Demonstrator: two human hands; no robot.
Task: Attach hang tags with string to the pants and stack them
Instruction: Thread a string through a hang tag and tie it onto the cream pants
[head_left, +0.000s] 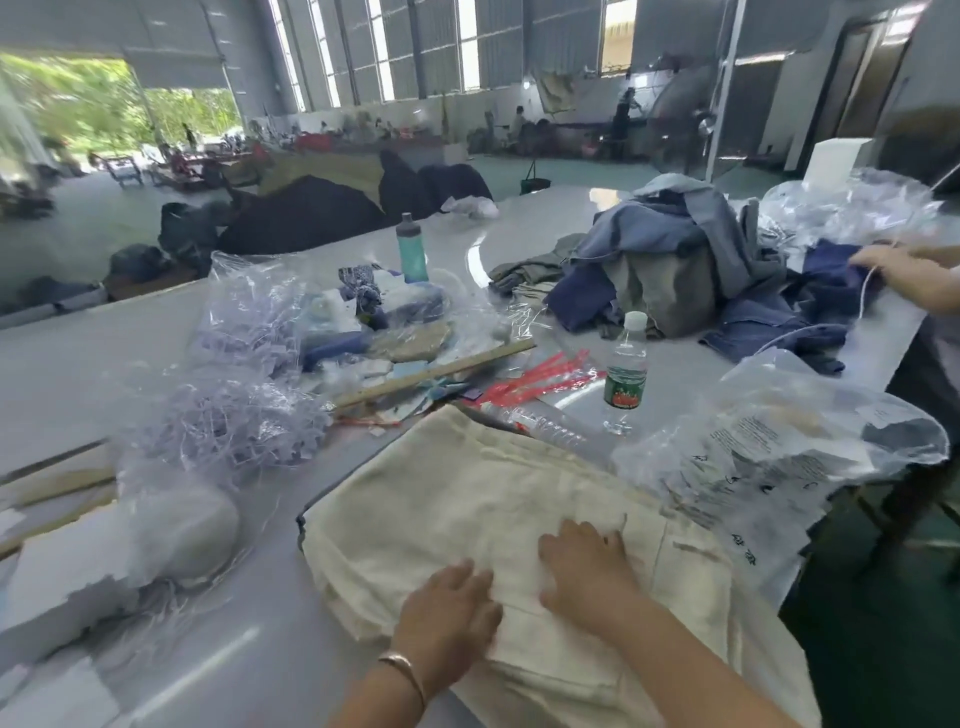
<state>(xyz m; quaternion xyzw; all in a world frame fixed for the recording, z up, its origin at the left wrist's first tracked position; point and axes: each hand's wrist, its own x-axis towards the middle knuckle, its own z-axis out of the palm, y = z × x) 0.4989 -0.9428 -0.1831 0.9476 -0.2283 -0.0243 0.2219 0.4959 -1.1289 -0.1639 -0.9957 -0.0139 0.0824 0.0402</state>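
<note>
A stack of folded cream pants (467, 509) lies on the grey table (218, 623) right in front of me. My left hand (449, 618) rests flat on the near part of the top pair, fingers straight. Beside it, my right hand (584, 569) presses on the same cloth with its fingers spread. Neither hand holds anything. Clear bags of pale purple string loops (234, 415) sit to the left of the stack. Loose hang tags and cards (410, 364) are scattered behind it.
A wooden ruler (436, 371), red plastic strips (540, 379), a water bottle (626, 371) and a teal bottle (412, 249) stand behind the stack. Printed clear bags (769, 447) lie at right. Another person's hand (904, 270) works a string at a blue pants pile (675, 260).
</note>
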